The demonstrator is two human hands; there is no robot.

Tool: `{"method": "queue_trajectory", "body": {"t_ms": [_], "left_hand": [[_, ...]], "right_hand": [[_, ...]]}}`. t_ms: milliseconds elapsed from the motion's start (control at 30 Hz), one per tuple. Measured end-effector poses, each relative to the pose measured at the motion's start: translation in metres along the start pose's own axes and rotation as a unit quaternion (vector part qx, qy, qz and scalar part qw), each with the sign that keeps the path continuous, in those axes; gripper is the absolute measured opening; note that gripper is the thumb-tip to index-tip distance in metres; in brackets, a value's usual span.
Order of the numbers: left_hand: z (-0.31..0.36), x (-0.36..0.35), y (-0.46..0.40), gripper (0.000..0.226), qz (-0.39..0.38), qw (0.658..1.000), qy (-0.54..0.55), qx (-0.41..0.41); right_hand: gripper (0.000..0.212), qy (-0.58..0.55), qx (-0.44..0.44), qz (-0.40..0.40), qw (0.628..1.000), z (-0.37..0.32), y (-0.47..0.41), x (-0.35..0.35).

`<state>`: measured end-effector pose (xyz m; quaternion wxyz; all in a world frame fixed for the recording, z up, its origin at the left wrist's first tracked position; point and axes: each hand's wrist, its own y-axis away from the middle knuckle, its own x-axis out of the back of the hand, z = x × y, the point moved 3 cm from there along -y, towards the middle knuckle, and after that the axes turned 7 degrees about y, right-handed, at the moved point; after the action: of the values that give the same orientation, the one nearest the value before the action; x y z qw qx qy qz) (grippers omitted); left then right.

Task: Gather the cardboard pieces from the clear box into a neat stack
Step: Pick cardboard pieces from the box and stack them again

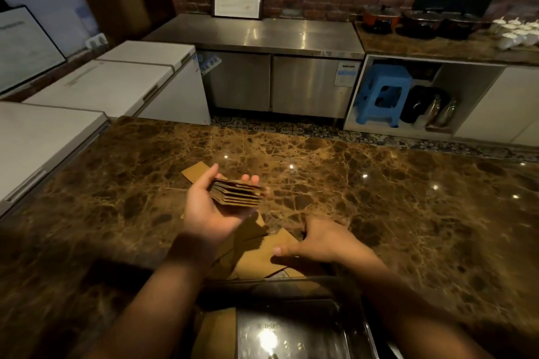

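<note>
My left hand (208, 207) is raised above the marble counter, palm up, gripping a stack of several brown cardboard pieces (237, 194). My right hand (322, 237) rests low on the counter with its fingers spread over loose cardboard pieces (259, 256) that lie fanned out there; whether it grips one I cannot tell. Another loose piece (195, 169) pokes out beyond my left hand. The clear box (344, 294) sits at the near edge below my arms, with one cardboard piece (217, 329) showing inside it.
The brown marble counter (408, 198) spreads wide on both sides. White chest freezers (96, 87) stand to the left. Across the aisle are a steel cabinet (271, 38) and a blue stool (383, 93).
</note>
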<state>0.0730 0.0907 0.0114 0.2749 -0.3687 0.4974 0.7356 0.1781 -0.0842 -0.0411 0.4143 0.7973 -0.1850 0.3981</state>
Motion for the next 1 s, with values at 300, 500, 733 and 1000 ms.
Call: {"method": "queue_trajectory", "body": {"t_ms": [300, 500, 733, 1000], "left_hand": [[-0.012, 0.008, -0.010, 0.035, 0.023, 0.998, -0.056, 0.017], [-0.008, 0.004, -0.007, 0.028, 0.013, 0.999, -0.040, -0.003], [-0.007, -0.010, -0.003, 0.040, -0.042, 0.996, -0.058, -0.056], [-0.021, -0.020, -0.004, 0.034, -0.072, 0.986, -0.053, -0.139]], "right_hand": [[0.083, 0.137, 0.005, -0.022, 0.990, -0.027, -0.022, 0.001], [0.026, -0.129, -0.005, -0.057, 0.990, -0.007, -0.018, 0.033], [0.019, -0.509, -0.013, 0.106, 0.854, 0.037, 0.014, 0.080], [0.023, -0.622, 0.019, 0.178, 0.762, 0.035, 0.033, 0.070]]}}
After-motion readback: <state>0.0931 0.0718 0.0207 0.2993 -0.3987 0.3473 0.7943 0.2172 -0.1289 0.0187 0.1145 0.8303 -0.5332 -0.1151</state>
